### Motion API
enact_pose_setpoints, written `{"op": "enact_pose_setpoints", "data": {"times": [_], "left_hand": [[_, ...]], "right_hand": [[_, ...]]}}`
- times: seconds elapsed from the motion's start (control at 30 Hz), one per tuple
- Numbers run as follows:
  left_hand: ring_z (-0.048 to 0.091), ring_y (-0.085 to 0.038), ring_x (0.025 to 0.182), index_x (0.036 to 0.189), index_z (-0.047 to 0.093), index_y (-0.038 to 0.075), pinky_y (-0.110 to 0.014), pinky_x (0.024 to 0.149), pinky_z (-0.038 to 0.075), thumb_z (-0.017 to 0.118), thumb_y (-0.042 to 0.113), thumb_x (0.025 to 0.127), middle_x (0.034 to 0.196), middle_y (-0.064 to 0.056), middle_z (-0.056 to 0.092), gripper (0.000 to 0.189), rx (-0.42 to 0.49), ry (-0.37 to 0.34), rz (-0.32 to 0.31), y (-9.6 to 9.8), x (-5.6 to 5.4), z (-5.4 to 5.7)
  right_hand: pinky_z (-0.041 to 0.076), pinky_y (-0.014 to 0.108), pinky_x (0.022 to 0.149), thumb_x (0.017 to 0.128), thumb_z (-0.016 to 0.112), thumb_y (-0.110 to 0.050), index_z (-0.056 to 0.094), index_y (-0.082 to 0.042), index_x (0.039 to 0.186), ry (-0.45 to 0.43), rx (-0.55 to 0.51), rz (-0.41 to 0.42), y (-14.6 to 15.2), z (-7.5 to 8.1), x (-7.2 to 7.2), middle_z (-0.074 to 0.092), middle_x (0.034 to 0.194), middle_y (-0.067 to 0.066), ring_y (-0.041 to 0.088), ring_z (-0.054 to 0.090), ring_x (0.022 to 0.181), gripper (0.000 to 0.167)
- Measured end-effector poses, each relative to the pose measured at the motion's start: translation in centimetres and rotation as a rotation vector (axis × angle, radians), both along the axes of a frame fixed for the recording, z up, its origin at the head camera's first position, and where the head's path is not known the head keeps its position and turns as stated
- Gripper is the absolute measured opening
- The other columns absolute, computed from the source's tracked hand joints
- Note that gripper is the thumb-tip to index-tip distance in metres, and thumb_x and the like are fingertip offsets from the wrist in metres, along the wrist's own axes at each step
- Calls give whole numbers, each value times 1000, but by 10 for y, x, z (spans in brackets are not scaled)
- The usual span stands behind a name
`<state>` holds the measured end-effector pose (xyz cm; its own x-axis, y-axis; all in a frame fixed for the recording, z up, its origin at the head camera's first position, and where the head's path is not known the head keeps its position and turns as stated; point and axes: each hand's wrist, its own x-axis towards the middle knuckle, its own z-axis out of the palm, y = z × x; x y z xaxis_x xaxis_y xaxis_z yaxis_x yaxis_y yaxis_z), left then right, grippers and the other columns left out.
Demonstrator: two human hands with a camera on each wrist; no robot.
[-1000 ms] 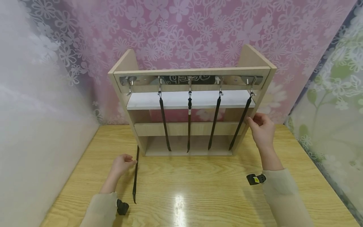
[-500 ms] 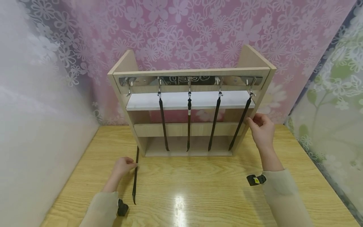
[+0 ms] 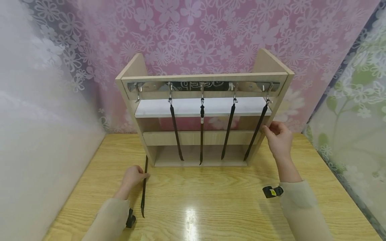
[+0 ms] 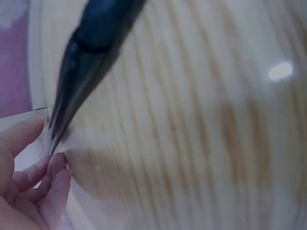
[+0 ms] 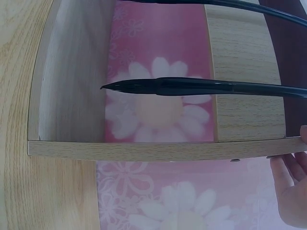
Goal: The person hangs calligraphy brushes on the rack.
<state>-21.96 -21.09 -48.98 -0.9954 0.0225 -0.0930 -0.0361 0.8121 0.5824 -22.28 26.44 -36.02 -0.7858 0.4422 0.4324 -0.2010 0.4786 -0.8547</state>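
A dark writing brush [image 3: 143,197] lies along the table beside the left end of the wooden rack [image 3: 181,76], its bristle end toward me. My left hand [image 3: 132,177] is over its shaft, fingertips overlapping it. In the left wrist view the brush [image 4: 91,52] runs down to the fingertips [image 4: 58,165], with a gap between these and the thumb. My right hand [image 3: 278,139] grips the front edge of the rack's right side panel; in the right wrist view its fingers [image 5: 285,179] are outside the panel. Several writing brushes [image 3: 201,134] hang from the rack's hooks.
The leftmost metal hook [image 3: 137,95] carries no brush. A white shelf board [image 3: 193,106] spans the rack behind the hanging brushes. The rack stands on a wood-grain table [image 3: 226,201] against a pink floral backdrop [image 3: 187,33], with a pale wall at left.
My left hand has shifted slightly right and toward me, its fingertips now across the shaft of the lying brush. That brush and my right hand stay in place; the hanging brushes sway slightly.
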Motion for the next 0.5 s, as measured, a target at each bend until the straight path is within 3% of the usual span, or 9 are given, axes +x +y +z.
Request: {"op": "enact_pose_setpoints", "data": {"times": [0.13, 0.5], "left_hand": [[44, -16, 56, 72, 55, 1, -26, 47, 41, 68, 19, 75, 65, -4, 52, 23, -42, 11, 2, 2, -2, -3], [44, -16, 56, 69, 52, 2, -25, 46, 38, 67, 12, 76, 64, -4, 50, 19, -47, -7, 28, 7, -3, -3]], "right_hand": [[44, 9, 65, 80, 64, -13, 59, 6, 98, 9, -9, 5, 0, 0, 0, 55, 80, -9, -4, 52, 74, 26], [44, 8, 66, 80, 65, -13, 59, 5, 101, 12, -28, 7, 1, -2, -2, 54, 83, -10, -3, 53, 77, 28]]}}
